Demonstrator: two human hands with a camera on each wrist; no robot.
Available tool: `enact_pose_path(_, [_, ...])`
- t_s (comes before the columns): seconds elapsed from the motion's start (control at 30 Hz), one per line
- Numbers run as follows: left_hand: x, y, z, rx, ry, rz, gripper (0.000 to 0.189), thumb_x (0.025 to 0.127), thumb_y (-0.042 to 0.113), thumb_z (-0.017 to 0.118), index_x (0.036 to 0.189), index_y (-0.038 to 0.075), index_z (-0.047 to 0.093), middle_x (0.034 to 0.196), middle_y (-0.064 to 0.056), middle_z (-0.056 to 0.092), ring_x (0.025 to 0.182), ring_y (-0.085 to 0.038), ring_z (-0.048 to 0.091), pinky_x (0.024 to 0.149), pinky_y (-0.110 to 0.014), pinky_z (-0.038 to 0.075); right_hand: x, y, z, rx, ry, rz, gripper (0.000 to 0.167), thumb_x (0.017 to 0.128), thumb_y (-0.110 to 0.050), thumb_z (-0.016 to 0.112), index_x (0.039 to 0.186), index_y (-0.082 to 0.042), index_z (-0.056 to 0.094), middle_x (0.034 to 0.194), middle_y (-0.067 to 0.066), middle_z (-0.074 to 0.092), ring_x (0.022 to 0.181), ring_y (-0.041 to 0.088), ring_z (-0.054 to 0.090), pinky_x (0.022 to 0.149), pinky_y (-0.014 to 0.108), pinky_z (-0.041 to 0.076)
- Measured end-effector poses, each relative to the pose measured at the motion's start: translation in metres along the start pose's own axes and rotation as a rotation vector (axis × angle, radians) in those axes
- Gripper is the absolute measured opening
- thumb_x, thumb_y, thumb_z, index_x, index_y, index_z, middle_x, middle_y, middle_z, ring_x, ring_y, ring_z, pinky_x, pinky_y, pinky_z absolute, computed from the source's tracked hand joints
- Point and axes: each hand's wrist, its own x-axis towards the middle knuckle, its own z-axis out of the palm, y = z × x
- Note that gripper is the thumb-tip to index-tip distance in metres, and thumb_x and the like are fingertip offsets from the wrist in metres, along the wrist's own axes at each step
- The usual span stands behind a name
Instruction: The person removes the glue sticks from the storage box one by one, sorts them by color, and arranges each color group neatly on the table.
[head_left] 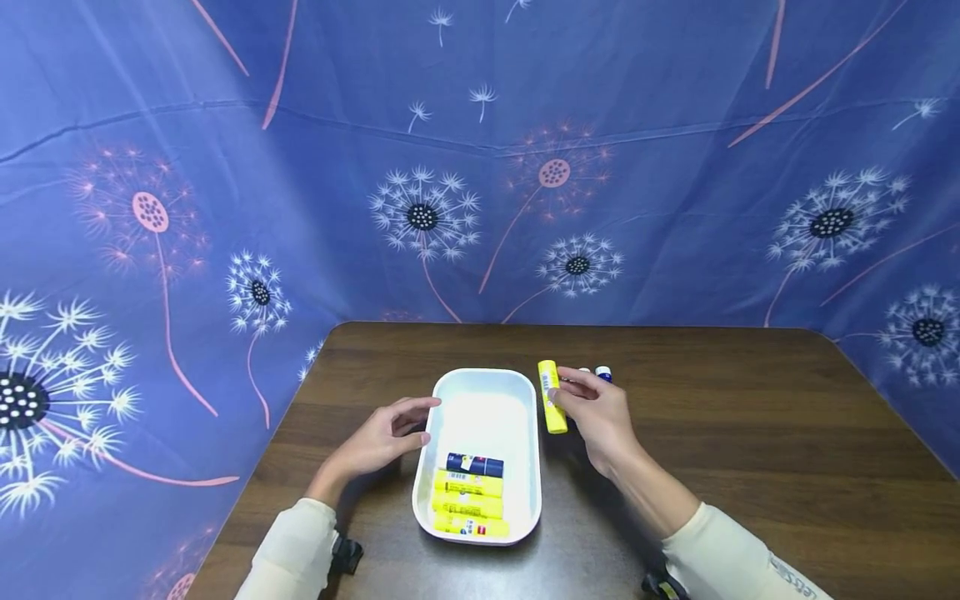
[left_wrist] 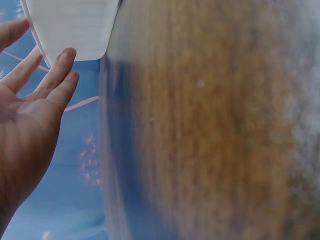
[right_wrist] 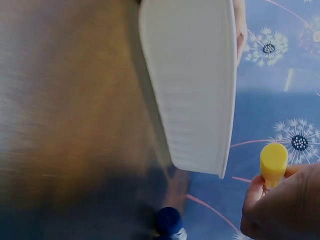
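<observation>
My right hand (head_left: 603,421) pinches a yellow glue stick (head_left: 548,377) between thumb and fingers, just right of the white tray (head_left: 487,408). In the right wrist view the round end of that glue stick (right_wrist: 274,157) faces the camera. At the tray's left rim is my left hand (head_left: 384,435), its fingers loosely bent; the left wrist view has the fingers (left_wrist: 62,70) spread beside the tray wall. Inside the tray's near half, a dark blue glue stick (head_left: 474,465) and several yellow ones (head_left: 467,504) lie side by side in a row.
Beyond my right hand, partly hidden by it, are dark blue glue sticks with white ends (head_left: 603,373). The brown wooden table (head_left: 750,417) extends to both sides. A blue curtain (head_left: 480,225) with dandelion print hangs behind its far edge.
</observation>
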Motion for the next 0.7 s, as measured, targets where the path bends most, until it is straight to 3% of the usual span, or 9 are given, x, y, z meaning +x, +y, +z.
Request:
enact_pose_path(0.17, [0.001, 0.001, 0.000, 0.000, -0.005, -0.005, 0.054, 0.098, 0.014, 0.070, 0.149, 0.008, 0.053, 0.152, -0.016, 0.053, 0.135, -0.039, 0.058, 0.115, -0.056, 0.046, -0.025, 0.017, -0.017, -0.001, 0.040, 0.056, 0.045, 0.094, -0.003, 0.070, 0.138, -0.001, 0.062, 0.119, 0.011, 0.069, 0.100, 0.005, 0.066, 0.085, 0.017, 0.058])
enact_pose_path(0.53, [0.002, 0.000, -0.002, -0.006, -0.007, 0.002, 0.053, 0.098, 0.012, 0.069, 0.149, 0.008, 0.053, 0.151, -0.017, 0.054, 0.134, -0.039, 0.058, 0.114, -0.056, 0.047, -0.066, 0.065, -0.034, -0.141, 0.123, 0.147, 0.046, 0.091, -0.004, 0.072, 0.136, 0.002, 0.062, 0.112, 0.010, 0.072, 0.093, 0.008, 0.064, 0.075, 0.017, 0.056])
enact_pose_path(0.7, [0.002, -0.001, -0.001, 0.005, -0.014, 0.010, 0.053, 0.098, 0.012, 0.069, 0.149, 0.007, 0.053, 0.150, -0.017, 0.054, 0.134, -0.039, 0.058, 0.115, -0.056, 0.046, -0.077, 0.076, -0.036, -0.179, 0.141, 0.131, 0.047, 0.089, -0.004, 0.074, 0.134, 0.004, 0.062, 0.111, 0.012, 0.072, 0.088, 0.006, 0.064, 0.071, 0.017, 0.057])
